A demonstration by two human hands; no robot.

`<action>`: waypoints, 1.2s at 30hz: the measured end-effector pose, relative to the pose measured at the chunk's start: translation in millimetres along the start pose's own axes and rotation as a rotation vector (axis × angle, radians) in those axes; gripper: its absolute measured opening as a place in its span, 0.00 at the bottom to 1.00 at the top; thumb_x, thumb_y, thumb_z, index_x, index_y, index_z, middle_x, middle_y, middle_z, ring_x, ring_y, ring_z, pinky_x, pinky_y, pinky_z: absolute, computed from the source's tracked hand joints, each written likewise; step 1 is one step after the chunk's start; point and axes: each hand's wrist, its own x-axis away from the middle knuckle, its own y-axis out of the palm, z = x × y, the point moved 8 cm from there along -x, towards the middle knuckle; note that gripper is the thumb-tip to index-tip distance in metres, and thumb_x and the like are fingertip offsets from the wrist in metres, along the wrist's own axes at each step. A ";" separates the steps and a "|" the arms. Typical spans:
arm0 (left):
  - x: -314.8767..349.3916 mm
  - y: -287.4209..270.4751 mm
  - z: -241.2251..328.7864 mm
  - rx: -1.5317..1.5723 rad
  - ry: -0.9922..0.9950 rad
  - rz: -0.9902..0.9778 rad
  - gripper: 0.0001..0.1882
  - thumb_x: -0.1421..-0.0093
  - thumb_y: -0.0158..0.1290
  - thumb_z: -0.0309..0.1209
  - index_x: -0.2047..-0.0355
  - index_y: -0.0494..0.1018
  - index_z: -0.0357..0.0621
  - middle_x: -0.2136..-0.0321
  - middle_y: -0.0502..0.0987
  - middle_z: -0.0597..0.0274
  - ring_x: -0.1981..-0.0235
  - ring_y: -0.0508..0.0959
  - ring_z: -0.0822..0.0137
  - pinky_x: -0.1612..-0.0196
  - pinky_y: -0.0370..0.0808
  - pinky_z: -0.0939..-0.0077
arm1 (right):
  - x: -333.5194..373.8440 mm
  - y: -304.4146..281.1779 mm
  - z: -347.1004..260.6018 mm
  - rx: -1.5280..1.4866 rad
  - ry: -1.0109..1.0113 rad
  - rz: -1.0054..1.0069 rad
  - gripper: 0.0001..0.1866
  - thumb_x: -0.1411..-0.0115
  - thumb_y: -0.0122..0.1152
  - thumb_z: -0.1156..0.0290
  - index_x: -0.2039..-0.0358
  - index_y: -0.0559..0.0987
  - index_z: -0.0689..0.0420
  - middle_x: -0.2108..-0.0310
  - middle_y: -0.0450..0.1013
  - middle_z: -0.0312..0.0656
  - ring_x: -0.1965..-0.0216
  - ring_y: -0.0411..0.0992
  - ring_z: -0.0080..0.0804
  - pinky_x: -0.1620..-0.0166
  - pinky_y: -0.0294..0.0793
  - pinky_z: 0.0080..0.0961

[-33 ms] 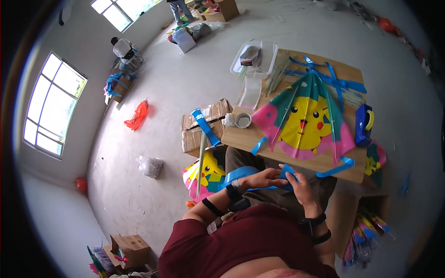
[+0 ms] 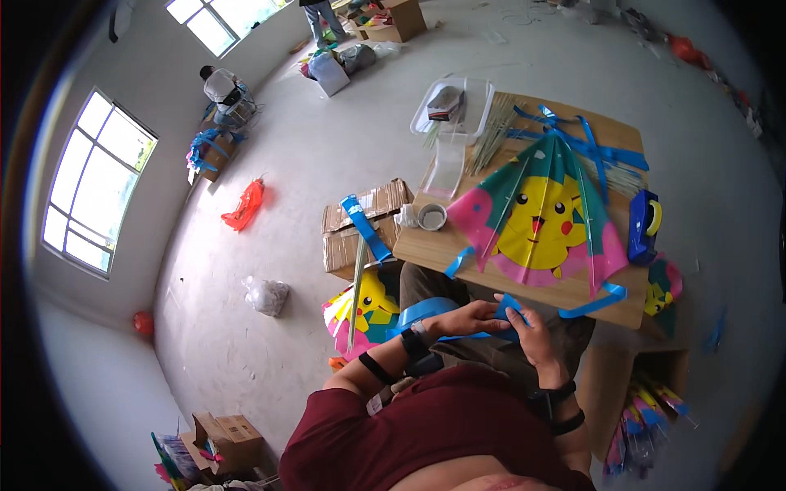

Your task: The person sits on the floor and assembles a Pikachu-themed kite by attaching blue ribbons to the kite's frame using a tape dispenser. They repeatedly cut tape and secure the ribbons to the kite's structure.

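My left hand point(image 2: 468, 317) and my right hand point(image 2: 536, 337) meet over my lap, both closed on a folded end of blue ribbon point(image 2: 509, 308). A wider length of the same blue strip point(image 2: 430, 309) lies across my lap beside the left wrist. Just beyond my hands, a kite point(image 2: 536, 217) with a yellow cartoon figure on green and pink lies on the wooden table point(image 2: 508, 282). Thin sticks run along the kite. Blue tails point(image 2: 594, 303) hang at its lower corners.
Around the kite are a tape dispenser point(image 2: 644, 225), a tape roll point(image 2: 431, 216), bundled thin sticks point(image 2: 491, 135) and a clear plastic tray point(image 2: 475, 106). Left of the table stands a cardboard box point(image 2: 344, 245); an open box point(image 2: 659, 360) with packed kites sits at right. Two people are farther off.
The view has shifted very slightly. Both hands keep the same hold on the blue ribbon.
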 end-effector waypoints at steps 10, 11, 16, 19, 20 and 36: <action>-7.2 4.8 -14.6 0.088 -0.029 0.054 0.24 0.29 0.51 0.42 0.42 0.70 0.36 0.57 0.77 0.69 0.56 0.72 0.80 0.51 0.73 0.77 | 0.7 -7.5 3.4 -0.071 -0.002 0.037 0.23 0.26 0.48 0.64 0.37 0.69 0.63 0.43 0.72 0.42 0.42 0.67 0.25 0.38 0.64 0.24; -7.1 4.1 -18.4 0.083 -0.050 0.043 0.23 0.29 0.50 0.40 0.41 0.69 0.36 0.55 0.77 0.69 0.54 0.72 0.80 0.48 0.72 0.77 | 0.3 -8.6 5.1 -0.071 -0.011 0.036 0.23 0.26 0.48 0.63 0.37 0.69 0.63 0.43 0.72 0.42 0.42 0.67 0.25 0.38 0.64 0.24; -0.7 2.4 -6.7 -0.009 -0.125 0.080 0.22 0.28 0.50 0.41 0.45 0.72 0.35 0.61 0.77 0.72 0.58 0.71 0.81 0.53 0.73 0.78 | 1.7 -8.3 -0.1 -0.040 -0.024 0.048 0.22 0.27 0.49 0.61 0.40 0.72 0.63 0.45 0.73 0.40 0.44 0.68 0.24 0.40 0.66 0.24; 1.0 1.7 -1.6 -0.037 -0.111 0.117 0.23 0.28 0.49 0.44 0.47 0.73 0.35 0.65 0.75 0.73 0.62 0.69 0.82 0.58 0.71 0.78 | 3.0 -14.9 11.6 0.016 0.045 0.063 0.22 0.27 0.49 0.61 0.42 0.73 0.64 0.47 0.74 0.39 0.45 0.69 0.23 0.41 0.66 0.24; 1.2 1.0 -1.2 -0.056 -0.100 0.129 0.23 0.28 0.49 0.45 0.48 0.73 0.35 0.65 0.75 0.73 0.62 0.69 0.82 0.59 0.71 0.79 | 4.1 -17.7 19.6 0.027 0.096 0.068 0.21 0.27 0.50 0.61 0.42 0.74 0.64 0.47 0.74 0.39 0.45 0.69 0.24 0.41 0.66 0.24; 9.2 -3.6 19.8 0.122 0.043 0.107 0.25 0.25 0.41 0.41 0.36 0.65 0.38 0.46 0.76 0.60 0.45 0.73 0.71 0.40 0.68 0.73 | 6.1 -14.9 -2.3 -0.086 -0.044 -0.001 0.22 0.25 0.43 0.66 0.35 0.67 0.59 0.40 0.69 0.44 0.40 0.67 0.28 0.38 0.65 0.27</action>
